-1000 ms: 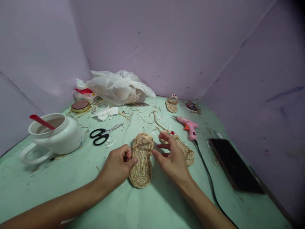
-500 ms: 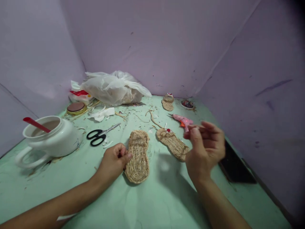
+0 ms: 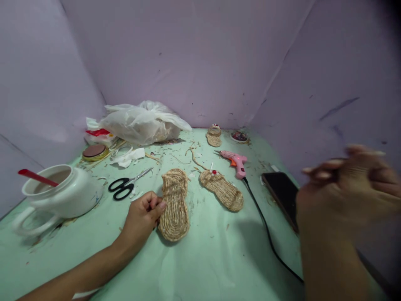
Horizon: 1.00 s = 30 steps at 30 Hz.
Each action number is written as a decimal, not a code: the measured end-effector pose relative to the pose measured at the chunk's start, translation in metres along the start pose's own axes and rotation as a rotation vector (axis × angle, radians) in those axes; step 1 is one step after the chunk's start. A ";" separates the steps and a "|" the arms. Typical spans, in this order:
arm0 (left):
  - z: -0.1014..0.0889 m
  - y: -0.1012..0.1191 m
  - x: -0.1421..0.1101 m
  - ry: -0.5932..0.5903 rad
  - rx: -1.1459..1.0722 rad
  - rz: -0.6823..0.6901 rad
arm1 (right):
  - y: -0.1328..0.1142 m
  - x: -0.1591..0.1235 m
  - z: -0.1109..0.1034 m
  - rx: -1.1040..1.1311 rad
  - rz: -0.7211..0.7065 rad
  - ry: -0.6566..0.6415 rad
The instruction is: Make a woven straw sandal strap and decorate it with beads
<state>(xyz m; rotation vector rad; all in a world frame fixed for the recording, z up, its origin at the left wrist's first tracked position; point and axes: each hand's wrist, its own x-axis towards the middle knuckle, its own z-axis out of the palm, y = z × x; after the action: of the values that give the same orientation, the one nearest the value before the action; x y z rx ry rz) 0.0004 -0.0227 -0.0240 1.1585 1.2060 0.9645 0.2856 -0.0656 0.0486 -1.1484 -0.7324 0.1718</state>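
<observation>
My left hand (image 3: pixel 144 215) pinches the left edge of a small braided-straw slipper (image 3: pixel 174 209), coiled like a sole, held in front of me over the table. Another straw slipper (image 3: pixel 223 190) lies to its right, with red and white beads and a loose strand at its far end. Beyond that rests a pink glue gun (image 3: pixel 234 161), its black cord running toward me. My right hand (image 3: pixel 347 192) is raised at the far right, blurred, well away from both slippers. Its fingers are curled and pressed together; whatever may be between them is not visible.
Black-handled scissors (image 3: pixel 127 184) and a white pot (image 3: pixel 75 192) with a red stick stand left. A plastic bag (image 3: pixel 144 123), a third slipper (image 3: pixel 214 136) and a dish of beads (image 3: pixel 239 136) sit by the back wall. A phone (image 3: pixel 282 194) lies right.
My right hand has moved right, away from the beaded slipper and glue gun, uncovering the cord and more of the phone. My left hand keeps its pinch on the slipper. The view has shifted slightly.
</observation>
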 end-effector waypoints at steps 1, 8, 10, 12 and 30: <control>0.000 0.000 0.000 0.001 0.003 0.005 | 0.003 -0.008 0.004 -0.013 0.005 -0.024; 0.000 -0.002 -0.002 0.032 0.087 0.075 | 0.017 -0.053 0.047 -0.048 0.029 -0.202; 0.000 -0.004 -0.002 0.050 0.115 0.094 | 0.019 -0.061 0.054 -0.023 0.016 -0.276; 0.001 -0.007 -0.003 0.053 0.147 0.106 | 0.020 -0.072 0.058 -0.051 -0.033 -0.398; 0.004 -0.022 -0.009 -0.018 0.271 0.156 | 0.026 -0.107 0.077 -0.446 -0.447 -0.593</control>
<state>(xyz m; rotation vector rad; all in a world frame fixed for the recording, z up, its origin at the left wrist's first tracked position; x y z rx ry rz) 0.0023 -0.0355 -0.0441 1.4907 1.2731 0.9227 0.1641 -0.0471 -0.0048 -1.3313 -1.5931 -0.0392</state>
